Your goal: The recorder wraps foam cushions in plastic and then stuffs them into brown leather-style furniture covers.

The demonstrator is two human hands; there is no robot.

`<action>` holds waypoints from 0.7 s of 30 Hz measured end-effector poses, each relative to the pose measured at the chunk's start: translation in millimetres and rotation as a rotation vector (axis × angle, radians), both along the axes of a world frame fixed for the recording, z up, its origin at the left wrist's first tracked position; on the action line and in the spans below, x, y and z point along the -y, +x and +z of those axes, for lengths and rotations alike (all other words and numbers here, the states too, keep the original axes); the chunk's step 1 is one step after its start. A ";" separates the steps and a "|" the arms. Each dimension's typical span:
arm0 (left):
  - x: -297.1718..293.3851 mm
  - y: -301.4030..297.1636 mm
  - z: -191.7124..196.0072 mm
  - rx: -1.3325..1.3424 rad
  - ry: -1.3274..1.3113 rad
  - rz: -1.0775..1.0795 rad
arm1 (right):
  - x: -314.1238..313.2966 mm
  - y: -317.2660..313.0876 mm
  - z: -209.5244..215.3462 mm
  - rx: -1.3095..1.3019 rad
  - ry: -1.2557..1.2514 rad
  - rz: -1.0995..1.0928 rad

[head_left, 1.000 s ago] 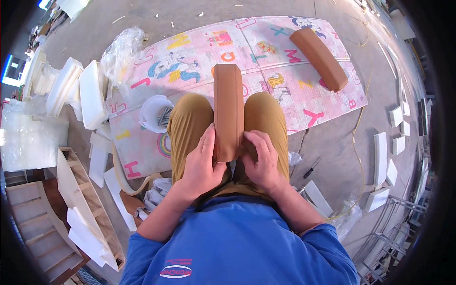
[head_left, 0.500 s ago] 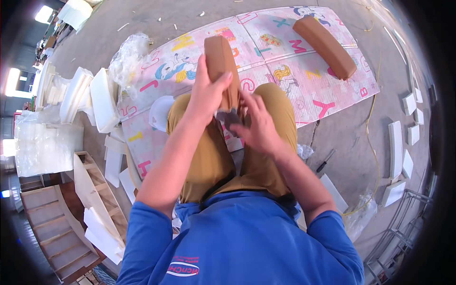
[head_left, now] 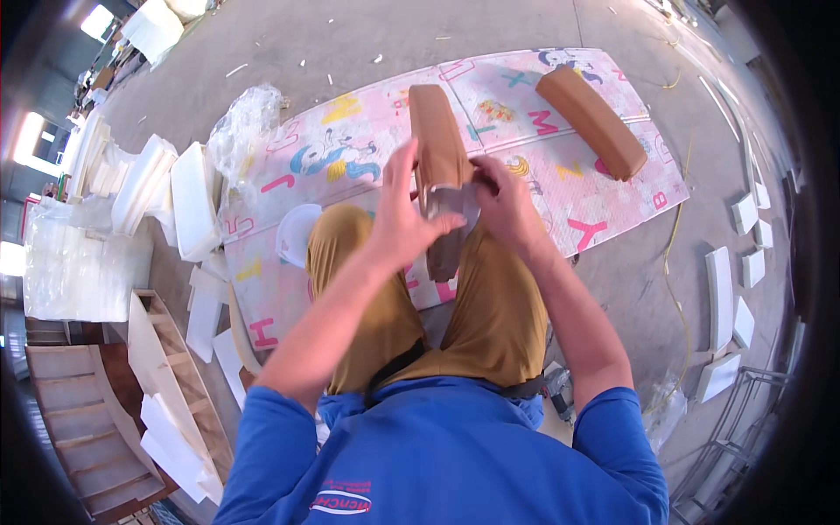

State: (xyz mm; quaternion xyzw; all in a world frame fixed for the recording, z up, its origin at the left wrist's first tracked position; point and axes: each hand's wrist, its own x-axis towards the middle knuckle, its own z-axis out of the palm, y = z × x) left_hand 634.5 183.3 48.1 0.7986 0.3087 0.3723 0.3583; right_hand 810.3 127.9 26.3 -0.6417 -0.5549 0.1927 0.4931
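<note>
A long brown upholstered piece (head_left: 440, 136) lies lengthwise in front of me, its near end between my knees. Its smooth brown cover ends partway down in a loose edge; below that show a pale, shiny patch and a darker grey-brown section (head_left: 444, 258). My left hand (head_left: 404, 219) is around its left side, fingers along the edge and thumb across the part below the cover. At the right, my right hand (head_left: 507, 206) pinches the cover's edge with bent fingers. A second, slightly curved brown upholstered piece (head_left: 595, 122) rests on the mat at the far right.
Under the work lies a pink printed mat (head_left: 350, 197). White foam blocks (head_left: 194, 206), clear plastic wrap (head_left: 248, 122) and wooden frames (head_left: 179, 367) crowd the left. More white blocks (head_left: 719, 297), a yellow cord (head_left: 674, 254) and a metal rack (head_left: 731, 437) are at right. A power tool (head_left: 558, 391) sits by my right hip.
The upholstered piece has shifted right and nearer, exposing more of its grey-brown end. My left hand has slid down from the cover; my right hand has moved up to the cover's edge.
</note>
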 end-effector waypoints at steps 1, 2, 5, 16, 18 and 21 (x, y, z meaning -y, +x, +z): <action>9.1 -2.8 -4.3 0.056 0.063 0.051 | 4.8 -7.5 -0.1 -0.005 0.001 -0.005; 14.0 -5.6 -13.8 0.111 0.125 0.108 | 8.9 -16.5 3.8 -0.013 0.047 0.005; 13.3 -16.8 -24.9 0.166 0.292 0.172 | 19.1 -33.2 13.5 0.017 0.168 0.020; 22.1 -40.6 2.3 0.303 0.153 0.258 | 27.2 -41.3 39.4 0.172 0.048 0.168; 18.2 -46.3 3.9 0.224 0.150 0.233 | 24.7 -43.6 40.7 0.197 0.066 0.167; 8.3 -51.0 12.2 0.139 0.101 0.152 | 19.9 -46.5 50.8 0.222 0.108 0.154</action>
